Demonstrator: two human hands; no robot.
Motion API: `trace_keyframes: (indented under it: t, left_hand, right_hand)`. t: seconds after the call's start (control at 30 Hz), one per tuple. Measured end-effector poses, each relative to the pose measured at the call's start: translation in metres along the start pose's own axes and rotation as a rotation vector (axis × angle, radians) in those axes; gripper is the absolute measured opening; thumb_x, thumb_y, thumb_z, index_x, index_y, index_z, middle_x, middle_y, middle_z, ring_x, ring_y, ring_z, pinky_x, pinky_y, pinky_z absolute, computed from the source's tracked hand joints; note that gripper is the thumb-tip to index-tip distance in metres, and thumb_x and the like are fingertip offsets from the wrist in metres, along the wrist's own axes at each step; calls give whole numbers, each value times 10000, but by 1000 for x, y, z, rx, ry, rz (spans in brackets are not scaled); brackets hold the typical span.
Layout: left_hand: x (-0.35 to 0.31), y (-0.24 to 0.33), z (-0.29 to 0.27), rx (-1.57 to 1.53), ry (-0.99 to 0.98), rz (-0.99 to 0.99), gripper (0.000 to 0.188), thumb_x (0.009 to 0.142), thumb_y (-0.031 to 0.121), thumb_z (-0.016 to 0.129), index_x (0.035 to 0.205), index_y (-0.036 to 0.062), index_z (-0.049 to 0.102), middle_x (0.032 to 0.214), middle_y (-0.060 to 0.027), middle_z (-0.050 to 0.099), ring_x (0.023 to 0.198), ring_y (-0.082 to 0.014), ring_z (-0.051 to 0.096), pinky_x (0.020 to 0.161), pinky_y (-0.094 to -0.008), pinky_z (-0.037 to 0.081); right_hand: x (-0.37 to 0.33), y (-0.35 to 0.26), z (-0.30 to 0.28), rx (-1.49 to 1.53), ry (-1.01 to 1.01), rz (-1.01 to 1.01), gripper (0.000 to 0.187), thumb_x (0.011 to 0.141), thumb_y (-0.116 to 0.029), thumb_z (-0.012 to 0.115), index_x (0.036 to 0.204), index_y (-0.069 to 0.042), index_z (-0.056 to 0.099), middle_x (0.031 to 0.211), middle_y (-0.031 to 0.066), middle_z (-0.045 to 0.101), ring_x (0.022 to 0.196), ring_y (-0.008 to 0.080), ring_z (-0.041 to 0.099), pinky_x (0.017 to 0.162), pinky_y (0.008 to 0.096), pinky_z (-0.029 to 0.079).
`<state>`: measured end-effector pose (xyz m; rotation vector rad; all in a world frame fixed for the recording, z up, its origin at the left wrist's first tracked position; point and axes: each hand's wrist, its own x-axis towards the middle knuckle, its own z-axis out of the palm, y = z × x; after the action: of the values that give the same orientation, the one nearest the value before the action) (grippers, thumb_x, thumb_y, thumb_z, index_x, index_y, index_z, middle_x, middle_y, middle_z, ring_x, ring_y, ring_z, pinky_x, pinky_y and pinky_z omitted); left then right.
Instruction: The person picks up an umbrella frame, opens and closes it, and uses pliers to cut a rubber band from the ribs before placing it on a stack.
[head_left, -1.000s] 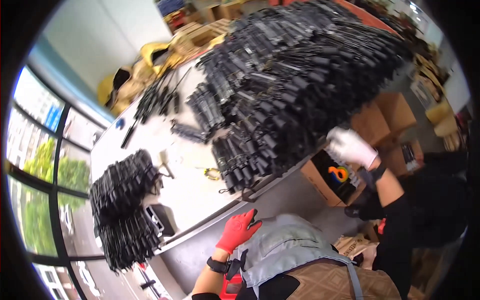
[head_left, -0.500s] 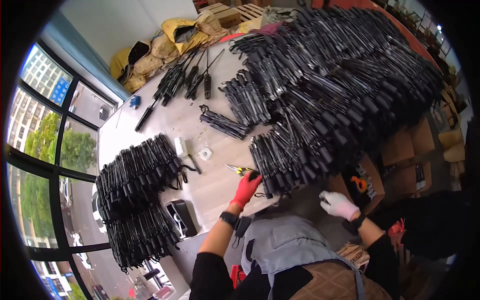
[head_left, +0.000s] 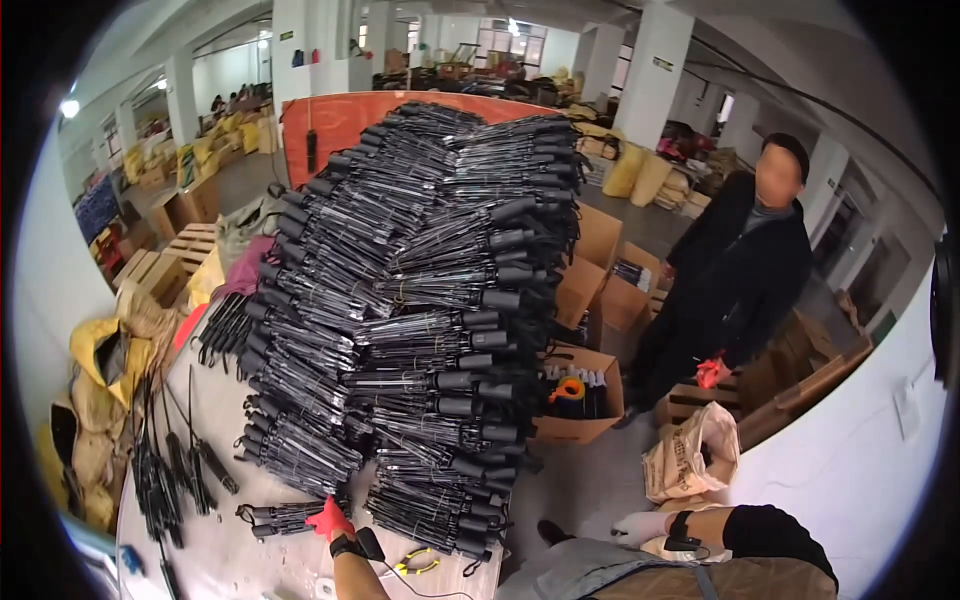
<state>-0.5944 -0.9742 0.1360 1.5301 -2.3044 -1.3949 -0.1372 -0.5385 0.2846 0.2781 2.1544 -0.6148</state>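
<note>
My left hand (head_left: 328, 518), in a red glove, is at the right end of a small bundle of black folding umbrella frames (head_left: 280, 519) lying on the table. Its fingers are too small and merged to make out whether they are closed round the bundle. A pair of yellow-handled pliers (head_left: 418, 563) lies just right of that wrist. My right hand (head_left: 640, 526), in a white glove, hangs beside my apron, away from the table, with its fingers loosely extended and nothing seen in them. Large stacked rows of umbrella frames (head_left: 430, 330) rise beyond my left hand.
Loose umbrella shafts (head_left: 170, 480) lie at the table's left. Right of the stack stand an open carton (head_left: 575, 430) and a paper sack (head_left: 690, 455). A person in dark clothes (head_left: 735, 260) stands beyond them. Yellow sacks (head_left: 95, 420) are piled at far left.
The view has swung right and up, bringing the warehouse and a person into sight. My left hand has moved from beside the pliers to the small bundle. My right hand stays off the table.
</note>
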Motion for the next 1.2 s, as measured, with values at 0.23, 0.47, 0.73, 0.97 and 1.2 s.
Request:
trace_keyframes:
  t: [0.23,0.47,0.73,0.97,1.2]
  left_hand:
    - [19,-10,9,261,-67,275,599,771,141,625,1325,39,423,1143,-261,596,1013,-362,620,813,-434,523]
    - [100,-25,-58,-193,-613,424,253,792,190,679,1002,65,616,859,-129,640,775,-245,621,692,-378,501]
    - [-25,-3,-196,-547,-868,401,444,865,101,560,1298,25,498,1181,-118,589,983,-213,594,837,-339,500]
    - [-131,8,-276,63,-1566,546,609,837,100,609,1418,70,425,1174,-83,584,900,-161,597,660,-259,465]
    - [-233,73,-308,92,-1476,298,639,886,340,634,1425,73,417,1128,-165,637,843,-247,664,616,-278,506]
  right_hand:
    - [0,-6,31,-27,52,80,427,892,-380,515,1162,-59,598,1046,228,651,969,403,610,860,456,472]
    - [19,-13,21,29,168,-2,401,875,-359,530,1119,-54,620,1036,223,652,960,399,613,842,459,477]
    - [28,-75,-46,-127,419,-307,505,844,-305,533,1255,-14,526,1112,227,618,1051,391,586,898,478,467]
    - [-7,-257,-174,-297,1093,-1147,576,682,-329,712,1152,-31,565,1052,199,619,983,359,605,802,454,484]
    - [17,-242,-162,-269,74,-717,603,641,-388,755,1071,-7,572,923,201,651,871,356,636,744,436,494]
